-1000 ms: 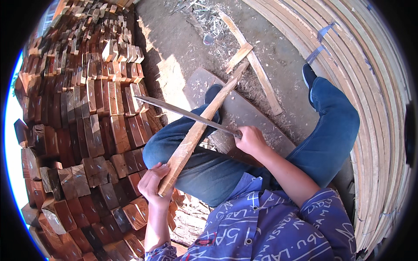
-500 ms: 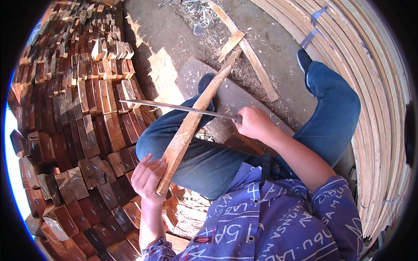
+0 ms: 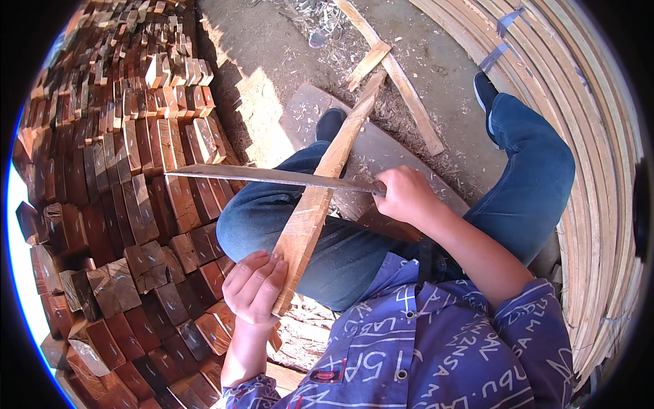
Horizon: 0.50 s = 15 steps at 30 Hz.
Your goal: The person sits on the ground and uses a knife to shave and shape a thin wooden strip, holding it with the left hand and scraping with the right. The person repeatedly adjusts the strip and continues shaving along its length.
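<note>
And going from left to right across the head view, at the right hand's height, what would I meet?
Stacked wood blocks, left trouser leg, wooden strip, right hand, right trouser leg, long stacked boards. The blade spans several of these, so I omit it.

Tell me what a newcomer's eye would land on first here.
Probably the long metal blade, held in the right hand at mid-picture and crossing over a wooden strip whose near end the left hand holds. Next, the stack of reddish wood blocks filling the left side, then the long pale boards along the right edge.
</note>
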### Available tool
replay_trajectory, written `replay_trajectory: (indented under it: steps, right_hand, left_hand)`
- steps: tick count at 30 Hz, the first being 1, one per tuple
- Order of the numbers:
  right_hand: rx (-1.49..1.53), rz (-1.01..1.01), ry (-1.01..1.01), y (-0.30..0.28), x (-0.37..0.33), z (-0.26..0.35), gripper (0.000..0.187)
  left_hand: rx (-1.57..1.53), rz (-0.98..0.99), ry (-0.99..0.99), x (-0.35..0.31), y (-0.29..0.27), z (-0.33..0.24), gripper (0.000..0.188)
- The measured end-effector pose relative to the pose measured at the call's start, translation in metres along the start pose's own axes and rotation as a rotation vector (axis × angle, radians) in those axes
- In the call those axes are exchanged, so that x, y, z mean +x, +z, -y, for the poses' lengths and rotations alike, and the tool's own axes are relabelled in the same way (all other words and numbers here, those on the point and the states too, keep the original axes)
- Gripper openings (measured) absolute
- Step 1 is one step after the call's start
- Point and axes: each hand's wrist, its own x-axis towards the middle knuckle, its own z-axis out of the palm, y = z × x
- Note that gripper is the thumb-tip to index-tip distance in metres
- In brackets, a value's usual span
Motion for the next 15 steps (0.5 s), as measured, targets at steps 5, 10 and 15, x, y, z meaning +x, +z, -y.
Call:
replay_trajectory:
  steps: [5, 10, 15]
  right_hand:
    - [-0.026, 0.101, -0.006, -0.015, -0.010, 0.026, 0.019]
    - [0.062, 0.151, -0.046, -0.015, -0.026, 0.040, 0.017]
    - [0.036, 0.088, -0.012, 0.011, -0.024, 0.014, 0.018]
  left_hand:
    - [0.014, -0.057, -0.070, -0.017, 0.005, 0.008, 0.028]
    - [0.015, -0.062, -0.052, -0.018, 0.009, 0.003, 0.028]
    - [0.017, -0.040, 0.002, -0.031, 0.013, 0.010, 0.025]
